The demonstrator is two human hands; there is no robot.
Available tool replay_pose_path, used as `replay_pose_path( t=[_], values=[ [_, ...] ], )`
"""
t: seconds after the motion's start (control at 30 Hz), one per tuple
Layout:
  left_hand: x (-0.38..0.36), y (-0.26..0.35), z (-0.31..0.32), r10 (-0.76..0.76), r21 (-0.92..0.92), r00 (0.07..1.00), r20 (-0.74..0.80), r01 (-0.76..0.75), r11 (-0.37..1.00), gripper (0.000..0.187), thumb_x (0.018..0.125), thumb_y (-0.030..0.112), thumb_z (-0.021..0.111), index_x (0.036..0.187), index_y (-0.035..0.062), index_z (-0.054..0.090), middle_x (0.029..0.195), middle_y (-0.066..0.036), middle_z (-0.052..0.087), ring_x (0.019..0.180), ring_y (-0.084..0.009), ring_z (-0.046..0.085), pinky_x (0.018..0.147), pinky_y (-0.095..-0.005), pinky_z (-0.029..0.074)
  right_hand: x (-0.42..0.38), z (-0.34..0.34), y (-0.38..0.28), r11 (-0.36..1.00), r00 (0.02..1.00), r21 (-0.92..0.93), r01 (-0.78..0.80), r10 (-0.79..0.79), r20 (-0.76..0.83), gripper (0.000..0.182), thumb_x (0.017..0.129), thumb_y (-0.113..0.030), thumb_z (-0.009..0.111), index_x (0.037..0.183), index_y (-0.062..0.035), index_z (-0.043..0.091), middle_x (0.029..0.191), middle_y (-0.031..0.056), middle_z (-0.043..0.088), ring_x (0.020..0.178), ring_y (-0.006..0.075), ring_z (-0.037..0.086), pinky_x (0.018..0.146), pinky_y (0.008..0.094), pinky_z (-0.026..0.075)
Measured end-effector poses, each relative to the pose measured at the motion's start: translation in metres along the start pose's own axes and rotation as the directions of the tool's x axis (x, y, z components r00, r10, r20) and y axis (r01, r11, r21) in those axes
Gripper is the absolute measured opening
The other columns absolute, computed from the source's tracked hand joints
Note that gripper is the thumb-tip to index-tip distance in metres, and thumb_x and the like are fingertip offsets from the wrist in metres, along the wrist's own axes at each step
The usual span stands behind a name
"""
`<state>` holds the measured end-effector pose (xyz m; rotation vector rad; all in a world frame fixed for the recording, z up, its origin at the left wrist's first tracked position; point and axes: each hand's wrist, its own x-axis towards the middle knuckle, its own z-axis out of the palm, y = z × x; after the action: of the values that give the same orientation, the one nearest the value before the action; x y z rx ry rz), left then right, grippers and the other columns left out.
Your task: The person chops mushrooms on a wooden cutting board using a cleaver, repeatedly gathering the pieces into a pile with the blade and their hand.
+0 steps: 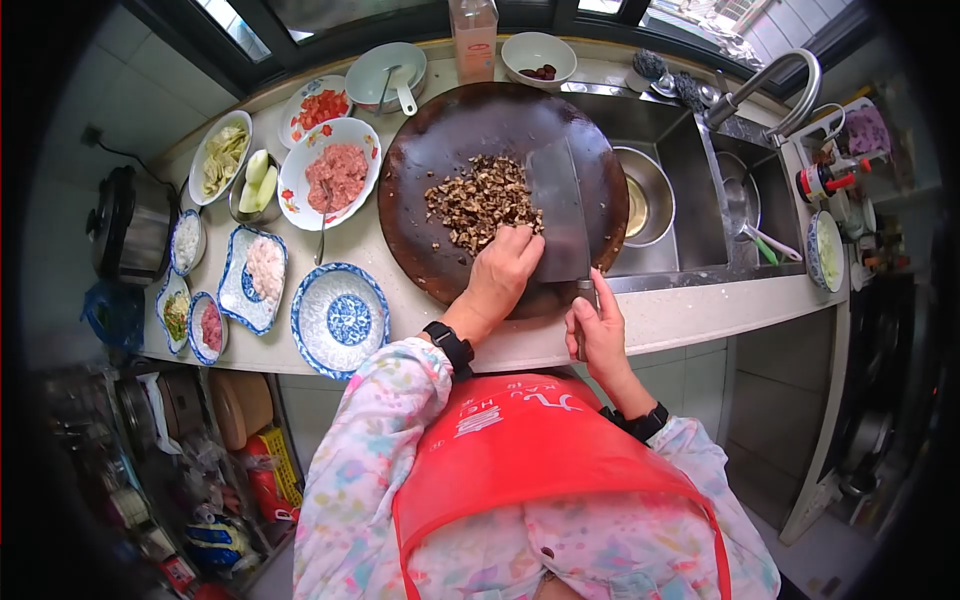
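Observation:
A cleaver [560, 210] lies with its broad blade flat or nearly flat over the right part of a round dark wooden cutting board [430, 130]. My right hand [600, 325] is wrapped round its handle near the counter's front edge. Chopped brown pieces, which look like mushrooms [480, 195], are heaped in the middle of the board, left of the blade. My left hand [505, 265] is at the heap's lower edge, fingers bent and pressed together, fingertips close beside the blade. What is under those fingertips is hidden.
Left of the board stand a flowered bowl of minced meat [335, 170], a blue-rimmed empty bowl [340, 310] and several dishes of cut ingredients. Behind it are a bottle [473, 40] and a white bowl [540, 50]. The sink [690, 190] with a metal pot [650, 195] adjoins the right side.

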<state>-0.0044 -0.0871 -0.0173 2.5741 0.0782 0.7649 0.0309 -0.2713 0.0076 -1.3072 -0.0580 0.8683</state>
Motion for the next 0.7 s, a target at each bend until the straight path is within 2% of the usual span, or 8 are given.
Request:
replay_pose_path(
  t=[0.1,0.17,0.27,0.33,0.4,0.5,0.6,0.7],
  values=[
    [0.015,-0.007,-0.016,-0.060,-0.059,0.986,-0.157,0.051,0.997,0.024,0.072,-0.005,0.053,0.094,0.0026,0.060,0.092,-0.012,0.060,0.085,-0.0295,0.058,0.073,-0.0350,0.049,0.000,0.009,-0.001,0.933,0.970,-0.265,0.243,-0.238,0.053,0.052,0.090,-0.016,0.058,0.137,-0.0129,0.037,0.069,0.0012,0.054,0.044,0.0059,0.044,0.040,0.0203,0.035],
    [0.020,-0.013,-0.029,-0.353,-0.273,0.874,-0.333,0.268,0.924,0.020,0.074,-0.006,0.052,0.091,0.0023,0.062,0.087,-0.012,0.061,0.083,-0.0277,0.058,0.072,-0.0345,0.048,-0.001,0.011,-0.015,0.912,0.974,-0.345,0.223,-0.222,0.045,0.050,0.087,-0.014,0.061,0.134,-0.0122,0.043,0.074,0.0039,0.059,0.051,0.0072,0.048,0.047,0.0222,0.040],
    [0.037,-0.024,-0.046,-0.639,-0.580,0.652,-0.408,0.355,0.733,0.011,0.085,0.001,0.053,0.091,0.0027,0.062,0.085,-0.009,0.064,0.078,-0.0181,0.061,0.072,-0.0291,0.047,0.006,0.009,-0.029,0.643,0.898,-0.634,0.430,-0.379,0.224,0.050,0.086,-0.014,0.062,0.133,-0.0123,0.045,0.079,0.0096,0.063,0.060,0.0146,0.058,0.053,0.0282,0.046],
    [0.054,-0.033,-0.056,-0.690,-0.646,0.554,-0.466,0.320,0.693,0.011,0.085,0.003,0.053,0.092,0.0004,0.062,0.082,-0.006,0.063,0.076,-0.0141,0.059,0.068,-0.0270,0.047,0.013,0.008,-0.040,0.298,0.707,-0.687,0.663,-0.550,0.444,0.049,0.084,-0.018,0.063,0.130,-0.0139,0.048,0.083,0.0130,0.064,0.071,0.0244,0.064,0.060,0.0344,0.049],
    [0.066,-0.052,-0.055,-0.724,-0.719,0.523,-0.450,0.268,0.641,0.011,0.085,0.003,0.054,0.092,-0.0006,0.061,0.081,-0.006,0.063,0.074,-0.0128,0.059,0.066,-0.0260,0.047,0.011,0.011,-0.064,0.221,0.741,-0.750,0.624,-0.474,0.476,0.047,0.084,-0.021,0.063,0.128,-0.0151,0.049,0.083,0.0123,0.064,0.071,0.0273,0.063,0.060,0.0356,0.050],
    [0.074,-0.077,-0.047,-0.874,-0.879,0.456,-0.169,0.332,0.343,0.013,0.085,0.008,0.057,0.095,0.0010,0.061,0.073,0.000,0.058,0.061,-0.0053,0.051,0.055,-0.0193,0.041,0.019,0.008,-0.082,0.073,0.752,-0.798,0.598,-0.396,0.527,0.045,0.083,-0.029,0.062,0.125,-0.0202,0.051,0.077,0.0103,0.064,0.067,0.0301,0.062,0.057,0.0379,0.049],
    [0.062,-0.093,-0.026,-0.888,-0.819,0.443,-0.126,0.459,0.345,0.013,0.085,0.009,0.058,0.095,0.0012,0.061,0.071,0.002,0.057,0.057,-0.0050,0.050,0.051,-0.0176,0.040,0.039,-0.003,-0.072,-0.092,0.764,-0.797,0.597,-0.240,0.600,0.046,0.084,-0.033,0.060,0.127,-0.0250,0.049,0.068,0.0105,0.059,0.059,0.0287,0.061,0.051,0.0384,0.047],
    [0.064,-0.103,-0.026,-0.820,-0.685,0.492,-0.294,0.490,0.540,0.012,0.085,0.009,0.058,0.094,0.0002,0.061,0.068,0.001,0.055,0.056,-0.0044,0.050,0.049,-0.0179,0.039,0.066,-0.011,-0.078,-0.150,0.733,-0.766,0.625,-0.224,0.642,0.046,0.083,-0.034,0.061,0.126,-0.0242,0.049,0.069,0.0105,0.060,0.059,0.0290,0.061,0.051,0.0384,0.048]
  ],
)
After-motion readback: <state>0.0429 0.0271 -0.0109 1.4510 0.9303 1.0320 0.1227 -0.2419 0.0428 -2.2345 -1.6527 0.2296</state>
